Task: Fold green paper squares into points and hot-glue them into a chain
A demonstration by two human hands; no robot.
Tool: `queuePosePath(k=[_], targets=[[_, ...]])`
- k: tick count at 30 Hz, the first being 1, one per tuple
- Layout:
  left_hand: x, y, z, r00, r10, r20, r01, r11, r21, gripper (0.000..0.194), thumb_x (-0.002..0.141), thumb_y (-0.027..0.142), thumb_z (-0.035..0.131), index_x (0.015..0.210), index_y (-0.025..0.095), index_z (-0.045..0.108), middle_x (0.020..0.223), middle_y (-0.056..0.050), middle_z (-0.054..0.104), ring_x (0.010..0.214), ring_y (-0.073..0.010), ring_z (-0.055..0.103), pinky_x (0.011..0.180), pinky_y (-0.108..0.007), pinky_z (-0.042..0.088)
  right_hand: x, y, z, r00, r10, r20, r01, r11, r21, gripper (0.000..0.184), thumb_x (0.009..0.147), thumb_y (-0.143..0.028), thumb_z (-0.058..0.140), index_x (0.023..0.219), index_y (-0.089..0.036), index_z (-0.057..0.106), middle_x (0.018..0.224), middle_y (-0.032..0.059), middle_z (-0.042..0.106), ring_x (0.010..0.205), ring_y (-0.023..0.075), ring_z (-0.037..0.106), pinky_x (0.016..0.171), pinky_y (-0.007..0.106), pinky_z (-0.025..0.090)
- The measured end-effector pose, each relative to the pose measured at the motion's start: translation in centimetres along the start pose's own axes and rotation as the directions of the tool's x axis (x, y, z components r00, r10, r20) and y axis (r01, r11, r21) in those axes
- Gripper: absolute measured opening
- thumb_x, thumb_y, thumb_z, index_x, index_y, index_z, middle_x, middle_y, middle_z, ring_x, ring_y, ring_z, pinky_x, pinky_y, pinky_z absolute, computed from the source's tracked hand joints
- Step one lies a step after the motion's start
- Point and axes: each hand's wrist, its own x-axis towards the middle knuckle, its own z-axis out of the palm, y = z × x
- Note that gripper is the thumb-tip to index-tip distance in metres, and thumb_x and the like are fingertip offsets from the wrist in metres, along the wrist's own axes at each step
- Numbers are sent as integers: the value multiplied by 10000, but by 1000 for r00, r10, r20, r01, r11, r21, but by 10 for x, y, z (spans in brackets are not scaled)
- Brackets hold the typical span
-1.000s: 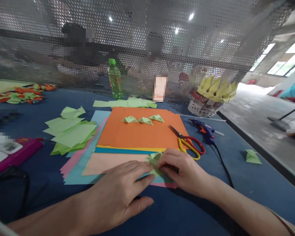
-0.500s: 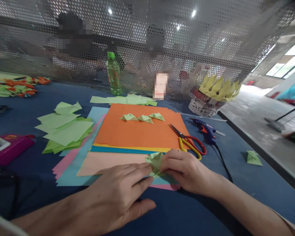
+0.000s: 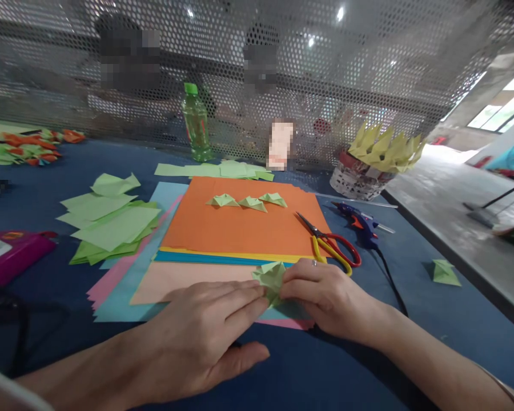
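Observation:
A small folded piece of light green paper [image 3: 270,279] lies on the stacked sheets at the near edge, between my hands. My left hand [image 3: 214,325] is stretched out flat, fingertips pressing the paper's left side and thumb apart on the table. My right hand [image 3: 325,291], with a ring on one finger, is closed on the paper's right side; its fingertips are partly hidden. Beyond them, three folded green paper pieces [image 3: 252,203] sit on the orange sheet [image 3: 235,231]. Scissors [image 3: 329,242] with red and yellow handles lie just past my right hand.
Green paper squares [image 3: 111,220] are piled at left, near a magenta device [image 3: 21,257]. Green strips [image 3: 214,170] and a bottle [image 3: 196,125] stand behind. At right are a glue gun [image 3: 360,222], a decorated pot [image 3: 370,162] and another folded piece [image 3: 445,272]. Perforated metal [image 3: 223,34] borders the table.
The view has shifted slightly. Both hands stay on the green paper in nearly the same place, with my left fingers a little closer together.

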Motion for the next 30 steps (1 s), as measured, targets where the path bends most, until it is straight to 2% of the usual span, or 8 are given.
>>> queuePosePath(k=[3,9,19,30], targets=[[2,2,1,999,13,37,-14,1000,26,435,1059,407,400,1317,115,593,1223,-117,706,1065,-266,690,893,-385,567,0,0,0,1000,-7,-6,7,1000,-2,288,931,-3,448,1008,-164,676,1007,74,679,885,163,627,757,263,505],[5,3,7,996,7,84,-11,999,36,469,1052,489,364,1217,159,653,1127,-128,711,1022,-294,674,846,-416,564,-1,1,1,1000,1,-10,-1,1000,4,253,942,-25,471,1001,-171,668,997,70,676,891,164,619,762,269,505],[4,3,7,999,-19,39,19,1000,5,463,1050,461,396,1175,111,671,1139,-146,717,1039,-285,679,886,-412,576,-1,-1,-1,1000,0,6,0,1000,-16,223,977,-76,457,996,-159,663,971,81,671,868,167,613,747,276,507],[0,3,3,1000,15,-10,-15,999,36,359,1046,347,458,1145,125,723,1198,-125,723,1069,-284,703,881,-391,615,-2,-3,-1,1000,-13,2,13,998,-63,248,927,-14,468,987,-155,664,961,72,673,834,161,611,727,265,495]])
